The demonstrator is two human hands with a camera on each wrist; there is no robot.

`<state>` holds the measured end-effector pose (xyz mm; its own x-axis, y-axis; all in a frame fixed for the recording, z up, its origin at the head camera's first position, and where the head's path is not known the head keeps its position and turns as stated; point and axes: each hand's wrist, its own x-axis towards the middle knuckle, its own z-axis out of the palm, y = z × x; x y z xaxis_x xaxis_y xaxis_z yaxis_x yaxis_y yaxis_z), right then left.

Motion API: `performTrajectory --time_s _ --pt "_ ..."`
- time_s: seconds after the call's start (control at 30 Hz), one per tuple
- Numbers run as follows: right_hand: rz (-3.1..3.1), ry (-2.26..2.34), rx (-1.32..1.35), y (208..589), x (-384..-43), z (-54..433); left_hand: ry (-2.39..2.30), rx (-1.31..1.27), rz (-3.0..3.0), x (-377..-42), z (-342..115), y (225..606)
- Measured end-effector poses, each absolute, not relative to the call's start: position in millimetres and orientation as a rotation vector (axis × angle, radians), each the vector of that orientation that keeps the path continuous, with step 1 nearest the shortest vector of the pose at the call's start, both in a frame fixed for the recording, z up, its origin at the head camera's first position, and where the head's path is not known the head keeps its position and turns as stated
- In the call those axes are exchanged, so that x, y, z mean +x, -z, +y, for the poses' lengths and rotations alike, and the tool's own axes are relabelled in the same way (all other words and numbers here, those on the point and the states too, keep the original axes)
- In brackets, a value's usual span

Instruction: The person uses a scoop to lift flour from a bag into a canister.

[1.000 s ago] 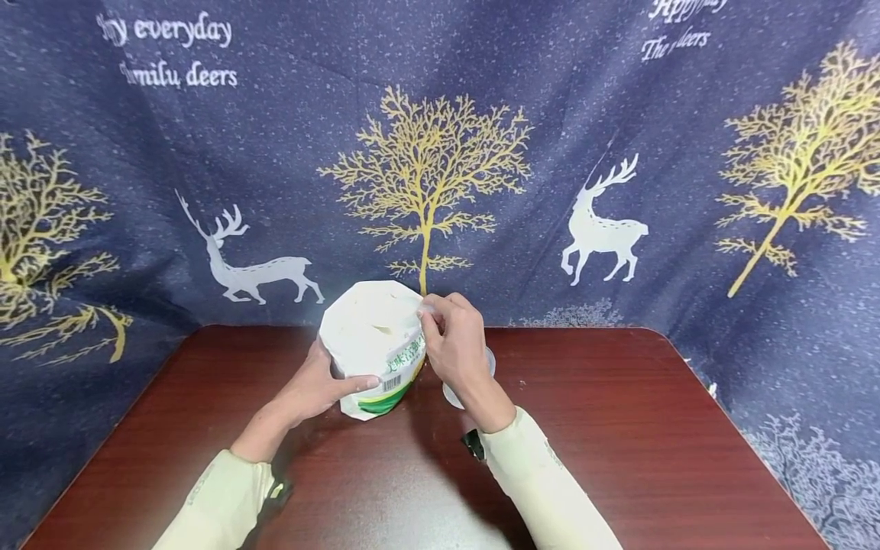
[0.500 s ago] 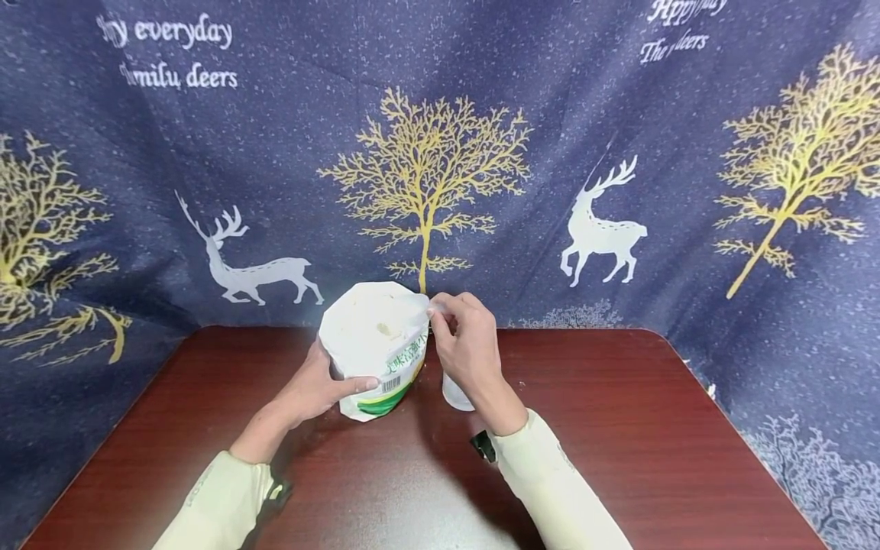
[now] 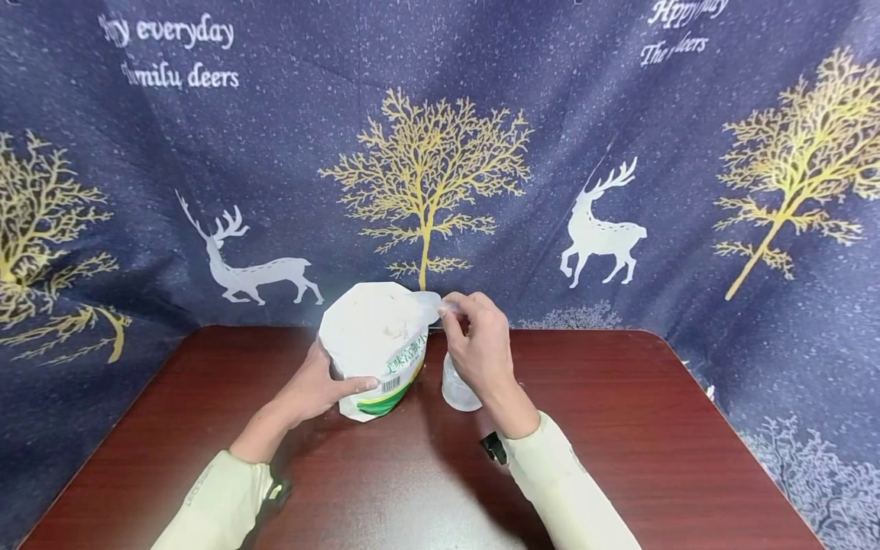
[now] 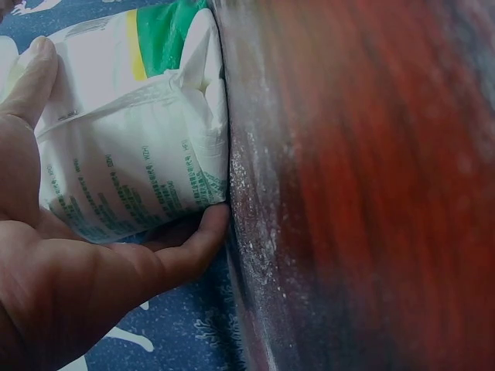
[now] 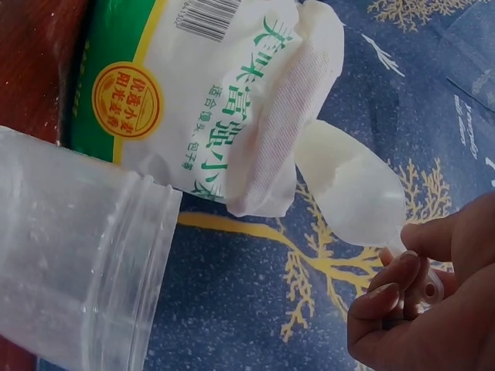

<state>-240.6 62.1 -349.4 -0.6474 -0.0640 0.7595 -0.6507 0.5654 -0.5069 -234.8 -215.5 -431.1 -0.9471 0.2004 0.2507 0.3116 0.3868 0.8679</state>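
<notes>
A white and green flour bag stands open-topped on the table, with white flour inside. My left hand grips its near left side, thumb across the front; in the left wrist view fingers reach round the bag's lower part. My right hand pinches the short handle of a translucent plastic scoop. The scoop overlaps the bag's right rim in the head view, and pale flour lies in its bowl. Below my right hand stands a clear plastic jar, lidless in the right wrist view and partly hidden by that hand.
The reddish-brown wooden table extends to both sides of the bag and jar. Close behind its far edge hangs a dark blue cloth with golden trees and white deer.
My right hand has moved right, drawing the scoop from inside the bag to its right rim, so more of the scoop shows. More of the jar is uncovered. The left hand and bag stay put.
</notes>
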Motion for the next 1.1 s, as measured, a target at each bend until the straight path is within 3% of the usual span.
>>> performTrajectory --time_s 1.1 --pt "-2.102 -1.027 0.457 342 -223 114 1.599 -0.454 -2.568 -234 -216 430"
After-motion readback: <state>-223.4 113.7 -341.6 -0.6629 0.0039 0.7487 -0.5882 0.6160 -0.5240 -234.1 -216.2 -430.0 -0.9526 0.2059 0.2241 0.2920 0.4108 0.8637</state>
